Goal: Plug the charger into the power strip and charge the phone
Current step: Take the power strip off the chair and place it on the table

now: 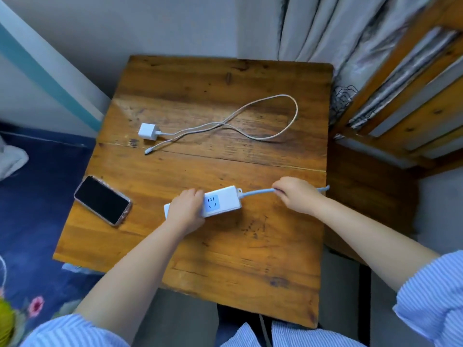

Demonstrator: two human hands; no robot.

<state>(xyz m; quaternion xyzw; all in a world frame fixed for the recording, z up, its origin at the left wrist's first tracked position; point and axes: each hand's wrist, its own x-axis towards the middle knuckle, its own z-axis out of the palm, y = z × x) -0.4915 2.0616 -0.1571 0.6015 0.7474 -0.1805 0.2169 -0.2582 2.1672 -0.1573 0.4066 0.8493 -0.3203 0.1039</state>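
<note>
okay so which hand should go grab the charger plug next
Left, probably. The left hand rests on the power strip, on the same side as the charger. The right hand grips the strip's cord, farther away.

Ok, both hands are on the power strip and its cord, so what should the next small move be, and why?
Probably let go of the cord with the right hand and reach for the charger. The left hand already steadies the power strip, a socket is uncovered, and the charger lies unplugged further back on the table.
</note>
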